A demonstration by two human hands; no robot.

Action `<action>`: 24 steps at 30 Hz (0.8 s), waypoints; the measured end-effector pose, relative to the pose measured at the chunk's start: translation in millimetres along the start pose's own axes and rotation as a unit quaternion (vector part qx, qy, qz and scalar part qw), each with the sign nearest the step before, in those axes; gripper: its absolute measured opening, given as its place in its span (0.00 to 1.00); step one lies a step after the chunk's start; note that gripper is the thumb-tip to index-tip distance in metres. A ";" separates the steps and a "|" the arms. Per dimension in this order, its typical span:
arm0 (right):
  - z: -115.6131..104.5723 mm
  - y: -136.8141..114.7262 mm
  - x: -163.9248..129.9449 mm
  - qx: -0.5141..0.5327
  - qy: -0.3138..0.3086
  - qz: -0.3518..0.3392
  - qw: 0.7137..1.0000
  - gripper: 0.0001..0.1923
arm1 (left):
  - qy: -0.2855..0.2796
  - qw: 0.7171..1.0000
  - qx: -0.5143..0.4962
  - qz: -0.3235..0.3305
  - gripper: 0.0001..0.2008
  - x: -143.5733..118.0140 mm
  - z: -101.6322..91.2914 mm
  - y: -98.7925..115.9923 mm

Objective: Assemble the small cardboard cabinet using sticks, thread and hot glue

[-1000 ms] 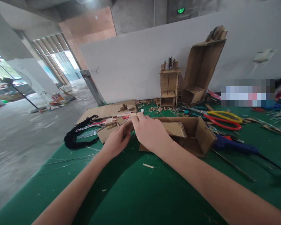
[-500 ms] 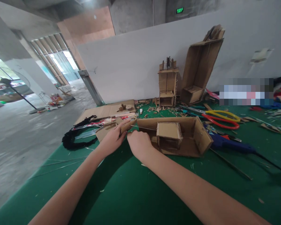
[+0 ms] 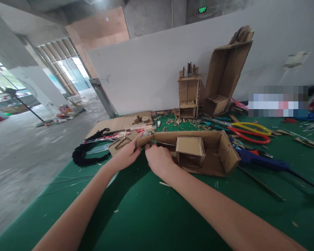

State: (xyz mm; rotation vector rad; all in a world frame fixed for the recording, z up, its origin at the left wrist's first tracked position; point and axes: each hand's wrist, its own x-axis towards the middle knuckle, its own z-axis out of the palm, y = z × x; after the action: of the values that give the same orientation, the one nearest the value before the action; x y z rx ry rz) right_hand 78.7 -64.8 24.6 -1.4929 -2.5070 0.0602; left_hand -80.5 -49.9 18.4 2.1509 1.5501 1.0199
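1. While both hands meet at its left end, the box (image 3: 199, 153) lies on its side on the green desk (image 3: 151, 212), long axis running left to right, open face toward the camera.
2. Left hand (image 3: 125, 155): grip closed on the box's left end flap, thumb on top.
3. Right hand (image 3: 158, 160): fingers curled shut, pinching a thin wire (image 3: 163, 143) that runs rightward inside the box.
4. A small cardboard cube (image 3: 190, 150) sits inside the box at mid-length.
5. Scissors (image 3: 248, 132) lie behind it to the right.
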 end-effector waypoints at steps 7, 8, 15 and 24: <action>1.5 4.4 2.7 -0.012 0.012 0.003 1.000 0.16 | -0.115 0.978 0.169 0.028 0.18 0.6 -4.5 3.6; 1.8 4.9 3.5 -0.013 0.011 0.006 1.000 0.16 | -0.117 0.977 0.176 0.027 0.17 0.8 -5.0 4.2; 2.2 5.6 4.2 -0.013 0.013 0.009 1.000 0.16 | -0.112 0.973 0.198 0.031 0.13 2.7 -5.7 3.7; 0.3 4.7 1.0 -0.021 0.019 0.007 1.000 0.17 | -0.114 0.974 0.190 0.042 0.12 3.3 -4.3 -2.0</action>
State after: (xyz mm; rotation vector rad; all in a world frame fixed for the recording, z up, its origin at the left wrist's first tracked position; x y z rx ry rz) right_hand 82.3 -61.7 23.8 -1.5131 -2.4821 -0.0185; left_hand -84.3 -46.9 21.4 2.4997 1.6590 0.5003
